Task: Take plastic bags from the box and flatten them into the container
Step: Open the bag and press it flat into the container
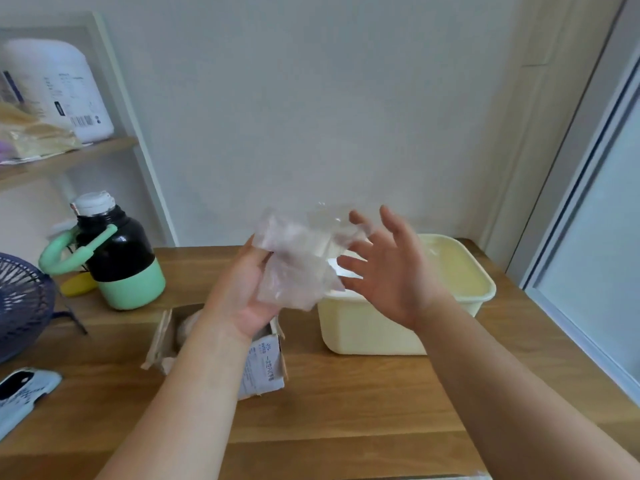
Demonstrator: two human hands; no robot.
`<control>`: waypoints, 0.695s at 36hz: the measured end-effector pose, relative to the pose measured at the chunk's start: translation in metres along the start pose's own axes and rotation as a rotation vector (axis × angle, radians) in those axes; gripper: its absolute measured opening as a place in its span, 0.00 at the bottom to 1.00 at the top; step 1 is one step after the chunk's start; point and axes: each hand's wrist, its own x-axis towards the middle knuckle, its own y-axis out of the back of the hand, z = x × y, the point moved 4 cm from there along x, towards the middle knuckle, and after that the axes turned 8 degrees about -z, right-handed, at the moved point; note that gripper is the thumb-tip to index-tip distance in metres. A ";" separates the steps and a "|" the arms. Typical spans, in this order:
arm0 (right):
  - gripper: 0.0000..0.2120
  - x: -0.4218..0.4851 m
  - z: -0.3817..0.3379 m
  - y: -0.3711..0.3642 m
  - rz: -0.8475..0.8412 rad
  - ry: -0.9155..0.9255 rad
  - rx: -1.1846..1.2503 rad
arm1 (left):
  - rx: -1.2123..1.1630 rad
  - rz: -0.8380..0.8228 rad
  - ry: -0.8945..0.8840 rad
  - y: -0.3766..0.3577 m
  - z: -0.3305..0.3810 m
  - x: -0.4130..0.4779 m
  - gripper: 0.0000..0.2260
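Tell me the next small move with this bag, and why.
Probably pinch the free edge of the plastic bag with the right hand and pull it flat. The left hand holds it crumpled in the air, the right hand is open beside it, and the container sits just below.

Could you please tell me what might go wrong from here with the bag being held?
1. The plastic bag is crumpled and gripped by the left hand alone, while the right hand is spread open beside it. It could slip, or land in the container bunched rather than flat.
2. The left forearm passes over the open box. Lowering it might crush a flap or push the box along the table.
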 end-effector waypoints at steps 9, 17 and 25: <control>0.22 -0.009 0.004 0.019 0.041 -0.134 -0.176 | -0.118 -0.131 -0.082 -0.032 -0.011 0.013 0.24; 0.03 -0.006 -0.019 0.040 0.337 0.067 -0.301 | 0.079 -0.026 0.040 -0.019 -0.019 0.020 0.14; 0.09 -0.004 -0.024 0.042 0.269 0.064 -0.274 | 0.618 0.044 0.006 -0.039 -0.020 0.021 0.51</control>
